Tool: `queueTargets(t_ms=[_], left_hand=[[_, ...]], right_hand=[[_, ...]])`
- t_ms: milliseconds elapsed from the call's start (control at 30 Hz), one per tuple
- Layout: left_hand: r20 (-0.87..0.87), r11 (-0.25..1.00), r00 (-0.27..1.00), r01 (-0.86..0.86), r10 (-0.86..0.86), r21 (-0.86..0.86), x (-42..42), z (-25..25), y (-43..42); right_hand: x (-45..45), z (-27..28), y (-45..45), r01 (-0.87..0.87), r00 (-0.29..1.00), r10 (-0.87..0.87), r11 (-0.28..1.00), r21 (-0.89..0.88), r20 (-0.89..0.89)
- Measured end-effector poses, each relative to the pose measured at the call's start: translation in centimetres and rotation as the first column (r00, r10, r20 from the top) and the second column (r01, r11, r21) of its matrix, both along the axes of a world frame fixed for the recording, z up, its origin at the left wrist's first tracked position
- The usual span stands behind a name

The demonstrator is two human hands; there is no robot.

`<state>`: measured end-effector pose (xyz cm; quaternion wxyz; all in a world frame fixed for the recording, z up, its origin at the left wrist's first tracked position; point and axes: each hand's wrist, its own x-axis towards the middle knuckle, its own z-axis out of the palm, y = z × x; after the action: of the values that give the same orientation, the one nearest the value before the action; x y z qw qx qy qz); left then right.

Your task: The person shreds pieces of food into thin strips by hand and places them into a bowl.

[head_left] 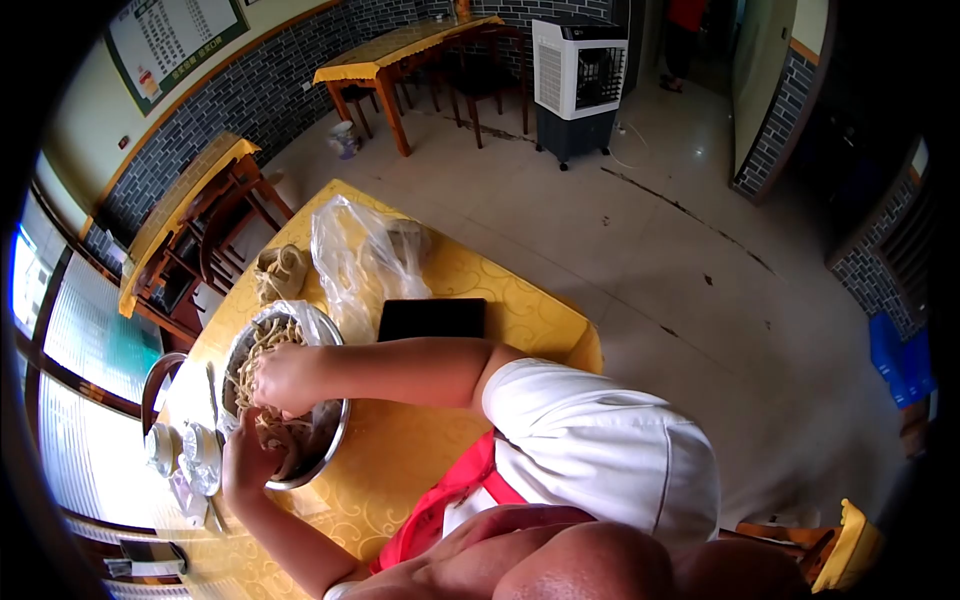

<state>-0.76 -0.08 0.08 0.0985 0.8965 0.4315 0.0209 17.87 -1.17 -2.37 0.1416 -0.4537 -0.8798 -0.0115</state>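
Note:
A wide metal bowl (343,432) on the yellow-covered table holds many thin, pale brown strips (255,352), whose kind I cannot make out. My right hand (288,380) is inside the bowl, its fingers curled down among the strips. Close below it, my left hand (248,462) reaches over the near-left rim with bent fingers that almost meet the right ones. What lies between the fingertips of either hand is too small to tell. Clear plastic (318,322) lies against the bowl's far rim.
On the table (400,440) are a clear plastic bag (352,240), a tan cloth-like bag (280,272), a flat black rectangle (432,319) and two lidded jars (200,446). Beyond stand an air cooler (578,85), another table (400,45) with chairs, and a person (682,40) by the doorway.

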Motion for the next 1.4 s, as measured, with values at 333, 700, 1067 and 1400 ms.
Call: queueTargets(t_ms=[333,700,1067,1400], left_hand=[[0.109,0.960,0.985,-0.158,0.136,0.231,-1.3,1.0,-0.4],[0.390,0.832,0.918,-0.271,0.072,0.484,0.1,3.2,-2.6],[0.531,0.862,0.844,-0.211,-0.078,0.461,-0.2,2.7,-2.2],[0.742,0.945,0.648,-0.322,0.173,0.060,-2.1,1.4,0.3]], right_hand=[[0.1,0.7,-0.7,0.000,0.999,0.001,1.000,0.028,-0.044],[-0.8,0.9,-1.1,-0.081,0.916,0.124,0.989,0.126,-0.381],[-0.9,1.2,-1.7,0.002,0.959,0.063,0.973,0.231,-0.276],[-1.2,-0.2,0.7,-0.082,0.902,0.244,0.907,0.413,-0.356]])
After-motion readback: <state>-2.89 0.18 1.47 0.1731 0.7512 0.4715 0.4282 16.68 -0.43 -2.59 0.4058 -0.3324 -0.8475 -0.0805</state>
